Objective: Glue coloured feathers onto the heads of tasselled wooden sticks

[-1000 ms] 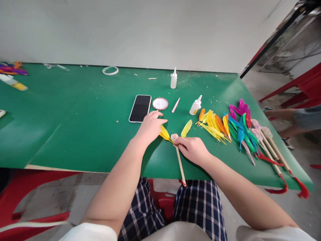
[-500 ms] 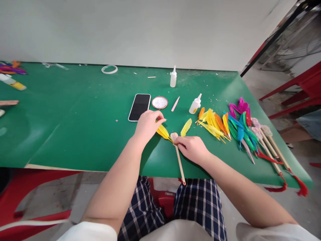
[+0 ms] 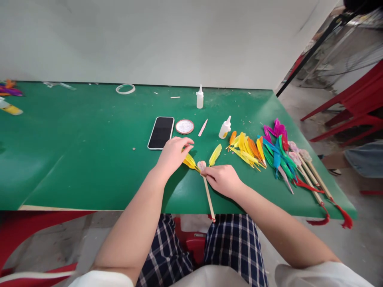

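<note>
My right hand (image 3: 224, 180) pinches a slim wooden stick (image 3: 209, 199) just below its pale, flower-shaped top (image 3: 201, 165). The stick's lower end reaches past the table's front edge. Left of the top, yellow feathers (image 3: 189, 161) fan out, their quills meeting it. Above them hovers my left hand (image 3: 172, 157), thumb and index finger apart; its other fingers are partly hidden, and I see nothing held in it. A single yellow-green feather (image 3: 215, 154) points up and right from beside the top; whether it is attached I cannot tell.
On the green table (image 3: 89, 159) are a phone (image 3: 160, 133), a round lid (image 3: 184, 126), pink tweezers (image 3: 203, 127) and two glue bottles (image 3: 200, 99). To the right lie yellow and orange feathers (image 3: 247, 149), blue-green feathers (image 3: 278, 155) and several tasselled sticks (image 3: 311, 171).
My left thumb and index finger have parted from a pinch. The view has shifted slightly. My right hand keeps its hold on the stick.
</note>
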Action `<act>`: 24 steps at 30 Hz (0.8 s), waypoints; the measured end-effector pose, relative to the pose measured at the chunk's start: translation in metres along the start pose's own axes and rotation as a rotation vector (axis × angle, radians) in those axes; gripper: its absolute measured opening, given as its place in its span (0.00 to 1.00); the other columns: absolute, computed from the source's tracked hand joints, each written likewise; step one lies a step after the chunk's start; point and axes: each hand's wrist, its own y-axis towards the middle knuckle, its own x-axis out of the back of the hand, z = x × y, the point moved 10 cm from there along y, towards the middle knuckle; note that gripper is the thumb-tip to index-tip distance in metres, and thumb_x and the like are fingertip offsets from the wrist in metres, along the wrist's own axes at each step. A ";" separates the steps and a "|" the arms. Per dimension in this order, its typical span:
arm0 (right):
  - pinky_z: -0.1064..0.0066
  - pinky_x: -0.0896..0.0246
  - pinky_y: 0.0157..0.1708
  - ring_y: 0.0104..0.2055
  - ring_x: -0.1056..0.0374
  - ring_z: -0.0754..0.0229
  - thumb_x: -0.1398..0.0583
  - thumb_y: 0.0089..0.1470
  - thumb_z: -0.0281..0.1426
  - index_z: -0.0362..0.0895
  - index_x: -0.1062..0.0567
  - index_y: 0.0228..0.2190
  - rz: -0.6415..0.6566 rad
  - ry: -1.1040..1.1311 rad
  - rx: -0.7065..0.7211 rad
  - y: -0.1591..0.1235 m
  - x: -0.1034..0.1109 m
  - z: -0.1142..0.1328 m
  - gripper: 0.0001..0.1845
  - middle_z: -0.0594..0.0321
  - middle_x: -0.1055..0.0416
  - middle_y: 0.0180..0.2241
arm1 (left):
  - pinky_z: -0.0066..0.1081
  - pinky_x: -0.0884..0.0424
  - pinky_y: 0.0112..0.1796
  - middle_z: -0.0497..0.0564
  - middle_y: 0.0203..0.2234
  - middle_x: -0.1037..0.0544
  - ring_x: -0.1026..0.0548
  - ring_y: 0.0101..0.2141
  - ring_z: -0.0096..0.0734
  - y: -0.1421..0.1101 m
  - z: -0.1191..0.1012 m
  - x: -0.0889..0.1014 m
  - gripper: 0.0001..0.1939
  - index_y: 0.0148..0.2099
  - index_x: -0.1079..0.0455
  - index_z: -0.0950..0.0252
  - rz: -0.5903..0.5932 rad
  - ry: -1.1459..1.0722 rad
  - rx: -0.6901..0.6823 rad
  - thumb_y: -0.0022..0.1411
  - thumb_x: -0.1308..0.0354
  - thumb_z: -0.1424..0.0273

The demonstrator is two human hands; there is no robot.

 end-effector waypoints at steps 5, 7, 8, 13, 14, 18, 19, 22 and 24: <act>0.78 0.40 0.30 0.30 0.29 0.66 0.50 0.52 0.25 0.46 0.23 0.33 -0.297 0.165 -0.080 -0.007 0.036 -0.016 0.16 0.65 0.24 0.29 | 0.30 0.36 0.36 0.47 0.27 0.27 0.30 0.32 0.30 -0.002 0.009 0.014 0.06 0.37 0.32 0.62 -0.072 -0.009 0.092 0.56 0.46 0.68; 0.78 0.39 0.30 0.29 0.29 0.66 0.50 0.51 0.25 0.46 0.23 0.32 -0.396 0.217 -0.134 -0.012 0.047 -0.024 0.16 0.65 0.24 0.28 | 0.29 0.36 0.35 0.47 0.25 0.29 0.30 0.30 0.29 -0.002 0.009 0.016 0.06 0.33 0.31 0.63 -0.072 0.003 0.093 0.56 0.45 0.66; 0.77 0.39 0.30 0.29 0.29 0.66 0.50 0.50 0.24 0.45 0.23 0.32 -0.404 0.229 -0.138 -0.012 0.049 -0.026 0.16 0.65 0.24 0.28 | 0.29 0.36 0.34 0.47 0.24 0.29 0.31 0.30 0.29 -0.002 0.009 0.017 0.07 0.32 0.31 0.63 -0.070 0.010 0.097 0.56 0.45 0.64; 0.76 0.39 0.33 0.32 0.28 0.64 0.49 0.50 0.25 0.46 0.23 0.32 -0.191 0.180 -0.019 -0.004 0.029 -0.012 0.15 0.65 0.23 0.31 | 0.31 0.36 0.35 0.49 0.24 0.28 0.31 0.30 0.32 -0.002 0.010 0.016 0.14 0.28 0.31 0.64 -0.057 0.054 0.101 0.58 0.49 0.60; 0.76 0.39 0.33 0.33 0.28 0.63 0.49 0.51 0.26 0.47 0.23 0.32 -0.157 0.163 -0.010 -0.003 0.025 -0.010 0.15 0.65 0.23 0.32 | 0.32 0.36 0.36 0.49 0.26 0.27 0.31 0.32 0.33 -0.002 0.010 0.015 0.13 0.29 0.30 0.64 -0.043 0.053 0.087 0.59 0.49 0.61; 0.76 0.40 0.34 0.34 0.28 0.64 0.49 0.51 0.26 0.48 0.23 0.33 -0.061 0.107 0.005 -0.002 0.014 -0.007 0.15 0.67 0.23 0.32 | 0.34 0.36 0.40 0.49 0.31 0.25 0.31 0.36 0.35 -0.001 0.012 0.003 0.09 0.34 0.29 0.63 0.046 0.039 0.058 0.59 0.49 0.66; 0.76 0.41 0.34 0.34 0.28 0.64 0.49 0.51 0.26 0.48 0.23 0.34 -0.041 0.095 0.012 -0.002 0.011 -0.006 0.15 0.67 0.23 0.33 | 0.34 0.36 0.40 0.50 0.31 0.25 0.30 0.36 0.35 -0.001 0.014 0.000 0.09 0.35 0.29 0.63 0.063 0.040 0.064 0.59 0.49 0.66; 0.77 0.43 0.32 0.33 0.29 0.66 0.49 0.52 0.27 0.50 0.24 0.37 -0.015 0.061 0.037 -0.002 0.005 -0.001 0.16 0.67 0.23 0.33 | 0.34 0.35 0.39 0.50 0.32 0.24 0.29 0.36 0.35 -0.002 0.019 -0.004 0.08 0.36 0.29 0.63 0.074 0.030 0.087 0.58 0.49 0.68; 0.77 0.45 0.29 0.30 0.29 0.67 0.49 0.53 0.29 0.51 0.25 0.37 -0.033 0.037 0.040 -0.002 0.005 0.000 0.15 0.68 0.24 0.31 | 0.33 0.34 0.38 0.50 0.32 0.24 0.29 0.35 0.34 -0.002 0.022 -0.005 0.09 0.37 0.29 0.63 0.073 0.006 0.110 0.58 0.49 0.69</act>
